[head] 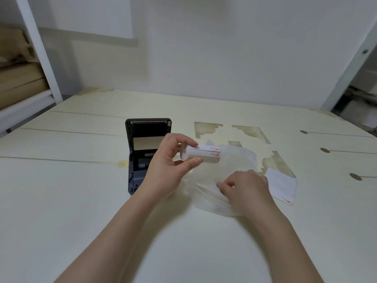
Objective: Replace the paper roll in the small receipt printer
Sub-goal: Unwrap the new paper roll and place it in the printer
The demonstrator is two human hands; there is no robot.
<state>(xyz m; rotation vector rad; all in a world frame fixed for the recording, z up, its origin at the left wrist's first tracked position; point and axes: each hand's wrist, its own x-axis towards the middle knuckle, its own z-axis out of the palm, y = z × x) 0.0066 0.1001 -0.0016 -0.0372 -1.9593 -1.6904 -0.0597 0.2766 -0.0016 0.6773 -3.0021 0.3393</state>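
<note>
The thumb and fingers of the left hand (pixel 173 158) are closed around one end of the paper roll (pixel 201 154), pinching it near its left cap so that the roll lies sideways in the air, its red-printed free end pointing toward the right of the frame; holding it by the end likely leaves the rest of the roll clear to come out of its wrapping. The right hand (pixel 244 188), lower and to the right, has its fingers curled narrow and pressed onto the crumpled plastic wrapper (pixel 216 201), apparently pinning it to the table (pixel 81 201) while the roll is drawn away from it; whether any fold is actually gripped cannot be told. Just left of the left hand, partly behind it, the receipt printer (pixel 140 156) stands in the middle of the frame with its lid (pixel 148 131) swung up and back, and the paper bay below looks open and ready, though the hand hides its right side. A loose strip of paper (pixel 282 186) with a red mark lies flat to the right of the right hand, well clear of the printer. The table is wide and bare toward the lower left and bottom of the frame, so there is ample room to carry the roll leftward to the bay; the raised lid's upper edge is the only thing standing in that path.
</note>
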